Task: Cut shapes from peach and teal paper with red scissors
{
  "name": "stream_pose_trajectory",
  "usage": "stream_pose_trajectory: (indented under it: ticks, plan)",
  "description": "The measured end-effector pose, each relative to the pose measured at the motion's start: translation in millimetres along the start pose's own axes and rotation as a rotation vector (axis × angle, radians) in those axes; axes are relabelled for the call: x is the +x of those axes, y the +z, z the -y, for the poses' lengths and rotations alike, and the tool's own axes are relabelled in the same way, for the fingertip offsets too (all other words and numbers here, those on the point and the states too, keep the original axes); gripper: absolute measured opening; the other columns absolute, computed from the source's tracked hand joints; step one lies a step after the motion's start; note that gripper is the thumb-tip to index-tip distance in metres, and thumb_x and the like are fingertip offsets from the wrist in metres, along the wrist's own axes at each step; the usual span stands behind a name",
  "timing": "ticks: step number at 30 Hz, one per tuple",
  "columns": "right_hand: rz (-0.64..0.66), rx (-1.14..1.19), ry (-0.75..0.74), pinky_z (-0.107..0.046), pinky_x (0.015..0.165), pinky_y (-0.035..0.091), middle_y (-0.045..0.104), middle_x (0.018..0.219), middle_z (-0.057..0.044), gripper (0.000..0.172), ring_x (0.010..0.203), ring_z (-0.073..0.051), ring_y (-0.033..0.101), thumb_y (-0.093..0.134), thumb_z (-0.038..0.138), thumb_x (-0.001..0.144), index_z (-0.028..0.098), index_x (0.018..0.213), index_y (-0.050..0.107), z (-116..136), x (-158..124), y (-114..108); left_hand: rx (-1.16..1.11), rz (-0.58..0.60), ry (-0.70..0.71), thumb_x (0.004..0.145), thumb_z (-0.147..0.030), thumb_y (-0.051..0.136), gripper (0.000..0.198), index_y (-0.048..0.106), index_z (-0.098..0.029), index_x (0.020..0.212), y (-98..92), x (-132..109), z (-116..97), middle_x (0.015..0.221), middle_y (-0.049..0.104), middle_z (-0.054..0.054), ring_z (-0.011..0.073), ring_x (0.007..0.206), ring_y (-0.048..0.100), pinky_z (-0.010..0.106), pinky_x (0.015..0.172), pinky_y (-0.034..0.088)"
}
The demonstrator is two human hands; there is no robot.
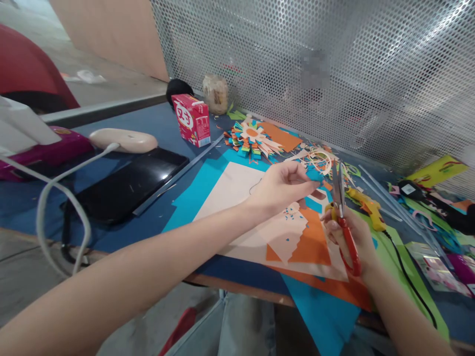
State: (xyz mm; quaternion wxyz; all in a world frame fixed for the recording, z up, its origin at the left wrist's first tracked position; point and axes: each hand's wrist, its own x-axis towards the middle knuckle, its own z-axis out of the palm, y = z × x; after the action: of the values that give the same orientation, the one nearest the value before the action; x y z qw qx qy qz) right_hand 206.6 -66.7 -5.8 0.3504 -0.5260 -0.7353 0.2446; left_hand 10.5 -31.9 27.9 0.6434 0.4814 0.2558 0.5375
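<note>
My left hand [285, 185] is closed, pinching a small piece of blue paper [314, 175] between thumb and fingers. Just right of it, my right hand [351, 232] grips scissors [348, 237] with red and yellow handles. Their blades point upward and look slightly apart, close to the blue paper but not clearly touching it. Beneath both hands lie pale pink paper sheets [233, 198], an orange sheet [311, 242] with a zigzag-cut pink piece on it, and tiny blue scraps [291, 212]. A pile of fringed paper flowers [254, 136] sits beyond my left hand.
A yellow glue gun [367, 207] with a black cord lies right of the scissors. Left stand a black phone [129, 183], a white cable [44, 207] and a pink drink carton [191, 121]. Behind the blue table rises a perforated metal panel [297, 64].
</note>
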Motion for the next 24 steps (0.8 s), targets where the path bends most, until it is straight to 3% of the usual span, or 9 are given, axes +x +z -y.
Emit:
stream_pose_trajectory:
  ticks: [8, 14, 20, 24]
  plan:
    - [0.026, 0.1, 0.069, -0.025, 0.046, 0.037, 0.051, 0.065, 0.002, 0.031, 0.049, -0.011, 0.042, 0.057, 0.052, 0.083, 0.022, 0.078, 0.054, -3, 1, -2, 0.03, 0.006, 0.001, 0.071, -0.005, 0.065, 0.026, 0.042, -0.019, 0.075, -0.7, -3, -9, 0.053, 0.063, -0.005, 0.0122, 0.05, 0.067, 0.015, 0.038, 0.045]
    - [0.035, 0.182, 0.109, -0.026, 0.046, 0.033, 0.05, 0.069, 0.002, 0.032, 0.049, -0.01, 0.039, 0.058, 0.053, 0.082, 0.021, 0.081, 0.054, -3, 1, -3, 0.083, -0.046, 0.069, 0.077, -0.01, 0.062, 0.011, 0.057, -0.016, 0.085, -3.6, -1, -10, 0.051, 0.059, -0.005, 0.0087, 0.048, 0.061, 0.014, 0.036, 0.041]
    - [0.041, 0.222, 0.098, -0.027, 0.048, 0.031, 0.044, 0.067, 0.003, 0.032, 0.052, -0.011, 0.038, 0.056, 0.053, 0.085, 0.021, 0.083, 0.053, -1, 3, -2, 0.236, -0.113, 0.274, 0.079, -0.007, 0.058, 0.013, 0.069, -0.014, 0.083, -9.5, 3, -3, 0.066, 0.064, -0.001, 0.0035, 0.047, 0.053, 0.013, 0.037, 0.042]
    - [0.057, 0.128, 0.057, -0.027, 0.049, 0.038, 0.048, 0.069, 0.002, 0.03, 0.053, -0.011, 0.043, 0.055, 0.051, 0.085, 0.021, 0.083, 0.053, 4, 2, -4, 0.362, -0.148, 0.431, 0.08, -0.007, 0.058, 0.016, 0.071, -0.015, 0.086, -10.3, 0, -4, 0.081, 0.072, 0.004, 0.0066, 0.058, 0.061, 0.014, 0.04, 0.043]
